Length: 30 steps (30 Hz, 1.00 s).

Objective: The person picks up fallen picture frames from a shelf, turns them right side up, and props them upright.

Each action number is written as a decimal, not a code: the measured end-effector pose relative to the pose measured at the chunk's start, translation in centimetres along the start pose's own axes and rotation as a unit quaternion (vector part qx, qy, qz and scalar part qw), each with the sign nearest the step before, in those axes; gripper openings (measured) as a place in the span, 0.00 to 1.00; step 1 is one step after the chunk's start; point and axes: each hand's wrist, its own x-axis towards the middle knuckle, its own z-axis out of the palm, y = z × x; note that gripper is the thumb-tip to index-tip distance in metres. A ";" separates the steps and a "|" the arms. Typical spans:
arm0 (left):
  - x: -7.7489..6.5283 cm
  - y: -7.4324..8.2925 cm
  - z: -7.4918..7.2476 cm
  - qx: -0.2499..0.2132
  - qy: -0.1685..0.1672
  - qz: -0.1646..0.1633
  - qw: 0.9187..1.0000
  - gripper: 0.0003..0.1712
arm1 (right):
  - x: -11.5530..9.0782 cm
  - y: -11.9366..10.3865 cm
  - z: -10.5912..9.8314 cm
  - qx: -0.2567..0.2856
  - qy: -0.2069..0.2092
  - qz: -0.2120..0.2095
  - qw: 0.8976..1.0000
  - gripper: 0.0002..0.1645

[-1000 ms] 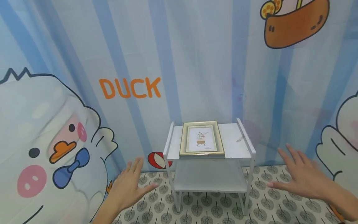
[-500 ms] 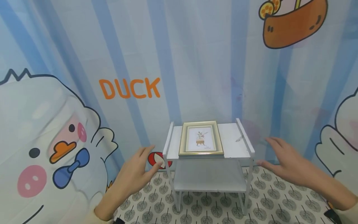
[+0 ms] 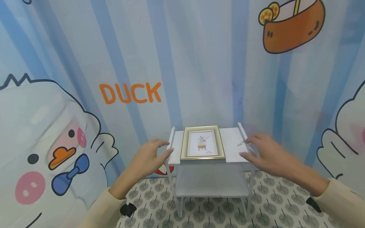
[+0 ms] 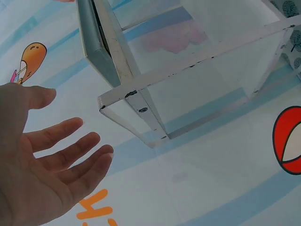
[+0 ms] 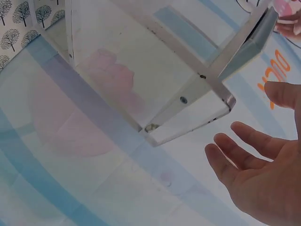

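Gold picture frame (image 3: 203, 143) face-up on white two-tier table (image 3: 232, 147). Left hand (image 3: 148, 157) near table's nine o'clock, right hand (image 3: 265, 155) near three o'clock; all fingers released, slightly bent.

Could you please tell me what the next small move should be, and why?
Probably ease the left grip and right grip inward toward the picture frame: both are open, at opposite sides of the white stand, and the frame lies face up on its top between them, touched by neither.
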 end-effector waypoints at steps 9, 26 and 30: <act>3.3 1.6 0.7 -0.034 -0.062 -0.058 0.996 0.30 | 2.6 -2.0 0.7 0.007 -0.058 -0.026 0.998 0.40; 8.7 2.1 4.1 0.010 -0.164 -0.075 0.984 0.33 | 9.8 -2.4 2.6 0.039 -0.226 0.014 0.973 0.45; 9.8 2.0 4.4 0.004 -0.184 -0.062 0.981 0.23 | 11.4 -2.5 2.6 0.056 -0.271 0.006 0.961 0.38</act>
